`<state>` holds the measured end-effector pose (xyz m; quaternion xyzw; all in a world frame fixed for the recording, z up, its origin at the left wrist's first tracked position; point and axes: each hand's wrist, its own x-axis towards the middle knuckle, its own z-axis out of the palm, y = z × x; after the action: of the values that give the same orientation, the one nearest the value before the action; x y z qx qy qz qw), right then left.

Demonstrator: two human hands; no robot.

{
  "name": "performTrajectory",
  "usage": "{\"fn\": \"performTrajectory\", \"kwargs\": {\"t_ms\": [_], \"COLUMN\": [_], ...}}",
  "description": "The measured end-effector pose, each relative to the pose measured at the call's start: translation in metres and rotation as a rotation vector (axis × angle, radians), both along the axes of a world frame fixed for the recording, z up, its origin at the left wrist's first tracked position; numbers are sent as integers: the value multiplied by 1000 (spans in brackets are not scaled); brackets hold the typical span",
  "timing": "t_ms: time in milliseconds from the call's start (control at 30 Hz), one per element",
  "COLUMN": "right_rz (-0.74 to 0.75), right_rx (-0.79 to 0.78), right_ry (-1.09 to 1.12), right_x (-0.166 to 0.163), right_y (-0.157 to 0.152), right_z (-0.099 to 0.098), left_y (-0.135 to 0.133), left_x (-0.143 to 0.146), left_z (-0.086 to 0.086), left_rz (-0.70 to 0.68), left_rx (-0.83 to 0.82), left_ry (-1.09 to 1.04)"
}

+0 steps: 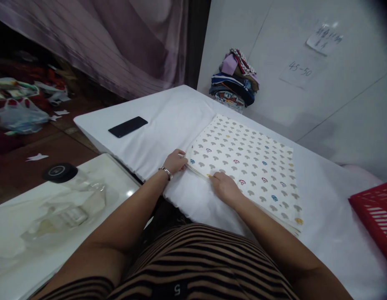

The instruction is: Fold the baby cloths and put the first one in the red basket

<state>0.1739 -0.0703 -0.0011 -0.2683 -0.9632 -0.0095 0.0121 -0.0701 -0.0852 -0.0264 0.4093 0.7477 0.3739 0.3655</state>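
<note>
A flat stack of white cloth (250,166) printed with grey mushrooms and a few coloured ones lies on the white-covered table (165,112). At its near left corner, my left hand (176,161) pinches the layered edge; a bracelet circles that wrist. My right hand (225,187) is closed on the near edge, a little to the right, with thumb and index finger at the rim. How many layers each hand holds is hidden.
A black phone (128,126) lies left on the table. Folded clothes (234,79) are piled by the wall. At right stands a red plastic basket (375,212). A second white surface (93,208) on the left holds clear plastic packaging (68,216) and a round black object (60,172).
</note>
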Motion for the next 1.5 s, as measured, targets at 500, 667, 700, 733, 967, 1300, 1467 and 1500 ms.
{"fn": "performTrajectory", "kwargs": {"t_ms": [500,667,700,733,967,1300,1467,1500], "right_rz": [-80,-95,-88,-80,-59,58,30,12], "right_rx": [-150,-80,-74,-71,-161,-375,-522,-539], "right_ry": [465,470,473,476,444,297,247,279], "right_x": [60,65,64,64,61,25,23,22], "right_y": [-2,-6,-7,-8,-8,6,9,13], "right_z": [-22,-26,-27,-28,-16,-11,-5,-3], "left_y": [0,1,1,1,-3,-9,-13,-14], "left_x": [2,1,1,2,4,3,5,5], "left_z": [7,4,4,5,11,5,7,7], "left_rz": [64,71,80,90,71,7,-6,-6], "left_rx": [15,8,12,17,12,58,97,104], "left_ry": [-47,-6,-6,-8,-19,85,176,201]}}
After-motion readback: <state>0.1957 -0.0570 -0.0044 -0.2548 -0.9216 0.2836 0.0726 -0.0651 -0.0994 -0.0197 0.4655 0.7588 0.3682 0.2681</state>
